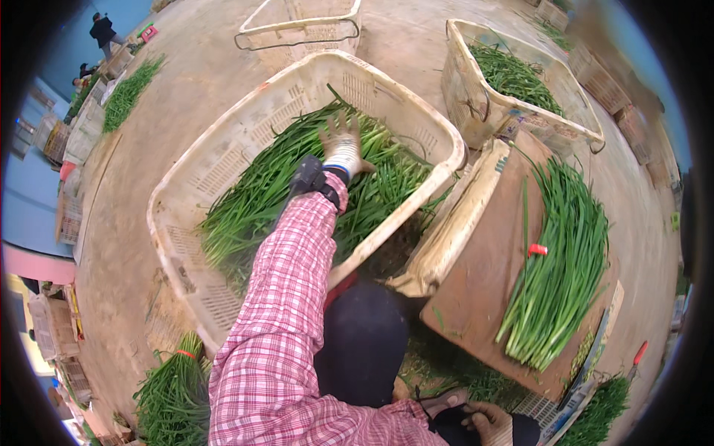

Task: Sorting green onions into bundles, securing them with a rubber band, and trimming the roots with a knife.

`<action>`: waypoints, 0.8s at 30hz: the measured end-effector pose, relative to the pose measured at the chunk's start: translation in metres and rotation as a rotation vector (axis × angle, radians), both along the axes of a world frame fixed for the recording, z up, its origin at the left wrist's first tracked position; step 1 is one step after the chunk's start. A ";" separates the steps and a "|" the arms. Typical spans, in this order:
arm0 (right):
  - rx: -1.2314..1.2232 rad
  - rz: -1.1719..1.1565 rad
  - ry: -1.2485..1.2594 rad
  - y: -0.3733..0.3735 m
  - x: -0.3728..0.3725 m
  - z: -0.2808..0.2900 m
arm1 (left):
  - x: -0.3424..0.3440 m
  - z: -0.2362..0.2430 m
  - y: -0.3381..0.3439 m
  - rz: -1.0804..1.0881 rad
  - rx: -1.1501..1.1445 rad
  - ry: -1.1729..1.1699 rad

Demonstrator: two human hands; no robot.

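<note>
My left hand (342, 146), in a pale glove with a dark band at the wrist, reaches into a large off-white plastic crate (175, 195). Its fingers are spread and lie on a loose heap of green garlic chives (256, 182); nothing is gripped. At the lower edge, my right hand (489, 422), also gloved, rests by my dark-trousered knee, fingers loosely bent and slightly apart, with no object visible in it. To the right, a bunch of garlic chives (561, 253) with a red tie (537, 250) lies on a brown board (476, 275).
Another tied bunch (175, 394) stands at the lower left. Beyond are a crate with chives (535, 111) and another pale crate (297, 33). A red-handled tool (639, 353) is at the far right. Leaf scraps litter the floor; people are in the far left distance.
</note>
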State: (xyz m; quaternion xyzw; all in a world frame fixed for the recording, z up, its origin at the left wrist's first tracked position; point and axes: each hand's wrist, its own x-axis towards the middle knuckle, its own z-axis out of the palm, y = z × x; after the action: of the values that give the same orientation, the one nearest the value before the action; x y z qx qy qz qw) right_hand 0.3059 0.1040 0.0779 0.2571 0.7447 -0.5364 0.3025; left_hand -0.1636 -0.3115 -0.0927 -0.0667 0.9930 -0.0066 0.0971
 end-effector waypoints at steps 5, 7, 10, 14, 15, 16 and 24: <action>0.025 -0.083 -0.116 -0.015 -0.032 0.007 | -0.079 -0.056 -0.084 0.059 0.298 -0.058; 0.035 -0.052 -0.104 -0.020 -0.044 0.011 | -0.095 -0.064 -0.093 0.057 0.427 -0.228; 0.051 -0.009 -0.062 -0.029 -0.063 0.018 | -0.096 -0.055 -0.068 0.016 0.425 -0.191; 0.089 0.086 0.112 -0.042 -0.094 0.034 | -0.077 -0.017 -0.014 0.166 0.142 -0.241; 0.114 0.125 0.139 -0.046 -0.101 0.041 | -0.073 -0.008 -0.009 0.097 0.123 -0.232; 0.173 0.222 0.230 -0.049 -0.109 0.047 | -0.069 -0.002 -0.006 0.065 0.109 -0.172; 0.351 0.551 0.476 -0.071 -0.164 0.091 | -0.032 0.005 -0.079 -0.049 1.003 0.215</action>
State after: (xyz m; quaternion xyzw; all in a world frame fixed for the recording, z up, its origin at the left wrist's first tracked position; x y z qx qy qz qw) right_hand 0.1417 0.0327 0.1686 -0.0358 0.9153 -0.3445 0.2056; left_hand -0.1954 -0.3908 -0.0874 0.0112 0.8797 0.4751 0.0143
